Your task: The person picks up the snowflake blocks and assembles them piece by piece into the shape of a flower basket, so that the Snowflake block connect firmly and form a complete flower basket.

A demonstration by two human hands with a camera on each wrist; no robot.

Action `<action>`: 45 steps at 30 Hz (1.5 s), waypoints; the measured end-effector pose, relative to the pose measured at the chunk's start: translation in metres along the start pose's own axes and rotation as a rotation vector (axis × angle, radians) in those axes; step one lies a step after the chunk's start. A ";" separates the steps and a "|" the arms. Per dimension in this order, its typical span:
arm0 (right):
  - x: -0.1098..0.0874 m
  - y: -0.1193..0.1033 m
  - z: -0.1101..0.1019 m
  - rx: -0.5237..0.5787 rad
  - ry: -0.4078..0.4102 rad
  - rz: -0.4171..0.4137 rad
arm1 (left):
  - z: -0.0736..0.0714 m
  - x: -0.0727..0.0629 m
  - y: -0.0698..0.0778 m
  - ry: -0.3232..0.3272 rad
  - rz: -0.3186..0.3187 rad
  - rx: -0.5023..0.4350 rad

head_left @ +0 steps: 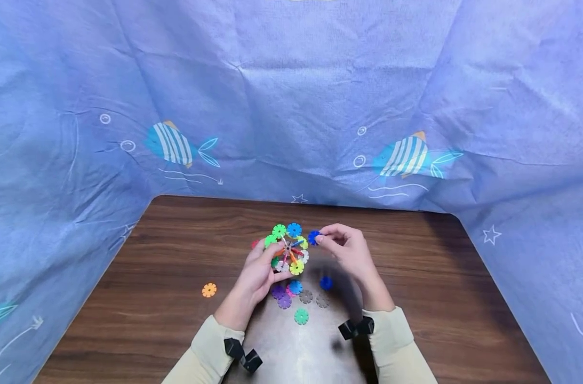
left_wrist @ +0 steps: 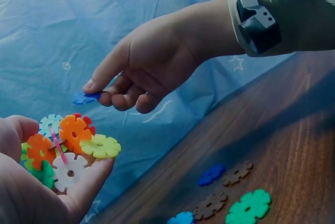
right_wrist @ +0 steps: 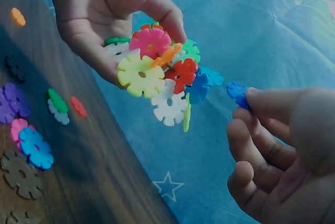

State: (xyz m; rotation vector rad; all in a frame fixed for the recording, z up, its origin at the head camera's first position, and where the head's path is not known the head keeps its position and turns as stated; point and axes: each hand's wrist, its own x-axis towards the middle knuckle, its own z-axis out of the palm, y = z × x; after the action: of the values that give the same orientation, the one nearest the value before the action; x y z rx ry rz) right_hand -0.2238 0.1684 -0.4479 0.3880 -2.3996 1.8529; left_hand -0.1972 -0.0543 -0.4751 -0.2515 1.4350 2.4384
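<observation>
My left hand (head_left: 258,272) holds a cluster of interlocked snowflake discs (right_wrist: 169,102) in many colours, raised over the table. The thumb and fingers grip it from the left side. Green, blue, yellow, white, orange and red discs fan out around a brown centre. Between thumb and forefinger, my right hand (head_left: 351,249) pinches a single dark blue notched disc (head_left: 313,238). That disc hangs just right of the cluster, with a gap between them. In the right wrist view, a light blue disc (right_wrist: 212,76) on the cluster faces the pinched one.
Loose discs lie on the brown wooden table (head_left: 176,250) below my hands: a dark blue one (head_left: 326,283), a green one (head_left: 301,317), purple ones (head_left: 284,302) and grey-brown ones (head_left: 306,296). An orange disc (head_left: 209,290) lies apart at left. A blue fish-print cloth (head_left: 291,106) hangs behind.
</observation>
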 end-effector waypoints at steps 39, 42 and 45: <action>-0.001 0.003 0.008 -0.170 -0.054 -0.059 | 0.005 0.004 -0.009 0.003 0.053 0.169; -0.001 0.003 0.008 -0.109 -0.047 -0.034 | 0.005 0.003 -0.007 0.005 0.027 0.145; -0.001 0.004 0.006 -0.072 -0.041 -0.017 | 0.004 0.002 -0.005 -0.004 -0.001 0.138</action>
State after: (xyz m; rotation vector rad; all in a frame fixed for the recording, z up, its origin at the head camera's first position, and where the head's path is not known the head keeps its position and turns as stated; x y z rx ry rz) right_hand -0.2233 0.1639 -0.4539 0.4427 -2.4729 1.7632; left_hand -0.1975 -0.0477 -0.4778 -0.2165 1.5931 2.3247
